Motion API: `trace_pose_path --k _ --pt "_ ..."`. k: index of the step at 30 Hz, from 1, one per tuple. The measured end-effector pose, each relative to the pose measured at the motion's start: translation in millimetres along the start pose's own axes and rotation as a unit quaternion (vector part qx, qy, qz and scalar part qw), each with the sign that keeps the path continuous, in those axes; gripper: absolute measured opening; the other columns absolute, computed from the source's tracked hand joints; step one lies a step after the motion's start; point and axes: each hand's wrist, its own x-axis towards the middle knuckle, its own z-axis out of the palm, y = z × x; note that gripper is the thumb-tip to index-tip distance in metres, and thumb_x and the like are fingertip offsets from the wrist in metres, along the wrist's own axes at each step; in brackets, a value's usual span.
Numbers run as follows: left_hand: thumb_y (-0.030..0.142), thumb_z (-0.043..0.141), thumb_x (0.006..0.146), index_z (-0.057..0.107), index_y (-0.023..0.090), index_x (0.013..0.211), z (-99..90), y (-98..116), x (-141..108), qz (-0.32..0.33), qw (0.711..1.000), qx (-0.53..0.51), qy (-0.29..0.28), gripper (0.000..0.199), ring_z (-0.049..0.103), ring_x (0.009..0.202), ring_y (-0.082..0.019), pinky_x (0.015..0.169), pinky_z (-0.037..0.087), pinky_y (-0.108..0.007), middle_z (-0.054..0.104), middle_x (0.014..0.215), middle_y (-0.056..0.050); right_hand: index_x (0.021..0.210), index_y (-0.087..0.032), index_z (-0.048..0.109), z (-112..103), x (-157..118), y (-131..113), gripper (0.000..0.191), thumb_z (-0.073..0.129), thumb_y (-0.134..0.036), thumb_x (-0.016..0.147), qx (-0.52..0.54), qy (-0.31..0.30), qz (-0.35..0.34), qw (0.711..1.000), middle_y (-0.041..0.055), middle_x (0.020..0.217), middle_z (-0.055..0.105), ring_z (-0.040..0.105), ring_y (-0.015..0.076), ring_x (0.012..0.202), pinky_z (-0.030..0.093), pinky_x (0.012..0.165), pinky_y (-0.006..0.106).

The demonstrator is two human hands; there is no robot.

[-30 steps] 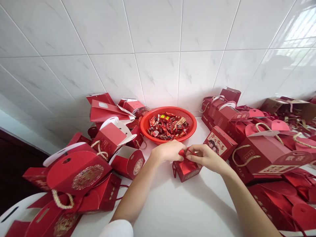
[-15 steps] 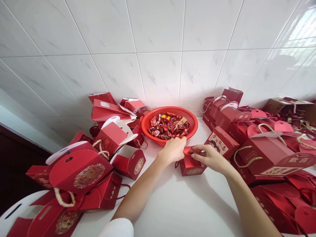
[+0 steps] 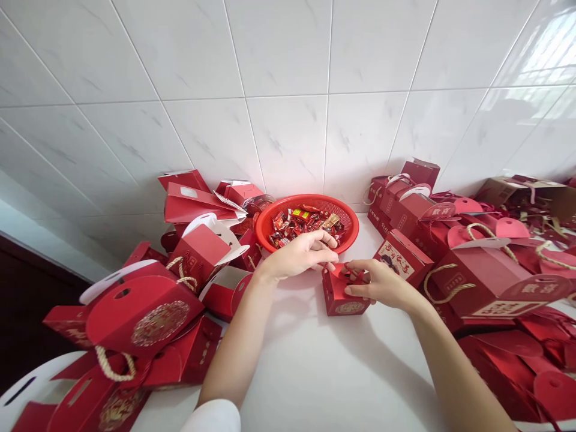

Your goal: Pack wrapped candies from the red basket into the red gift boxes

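Observation:
A small red gift box [image 3: 345,294] with a round gold emblem on its front stands upright on the white table. My right hand [image 3: 382,283] is at its top, thumb and fingers closed on a dark red ribbon [image 3: 353,273]. Just left of the box's top edge is my left hand [image 3: 299,255], its fingers loosely curved and apart, with nothing clearly seen in them. Behind my hands sits a red plastic basket [image 3: 351,217] of wrapped candies [image 3: 306,221], its front rim partly covered by my left hand.
Red gift boxes [image 3: 144,306], some with rope handles, are piled at the left. More boxes [image 3: 490,279] crowd the right side, beside a box with printed characters [image 3: 405,255]. A brown carton [image 3: 531,195] stands far right. The tiled wall [image 3: 288,132] rises behind.
My left hand has moved slightly left, and its curled fingers have spread from the box's top corner. The right hand stays at the box's top. The view has shifted a little.

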Motion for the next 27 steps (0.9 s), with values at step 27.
trace_pose_path --k 27 --pt "0.032 0.066 0.089 0.049 0.022 0.137 44.6 3.7 -13.3 0.186 0.972 0.123 0.07 0.052 0.057 0.125 -0.024 0.095 0.056 -0.032 0.053 0.143 -0.01 0.092 -0.018 0.068 4.5 -0.3 -39.5 0.027 0.058 -0.042 0.086 0.023 0.225 -0.058 0.972 0.005 0.081 0.07 0.062 0.0174 0.067 0.045 0.059 0.027"
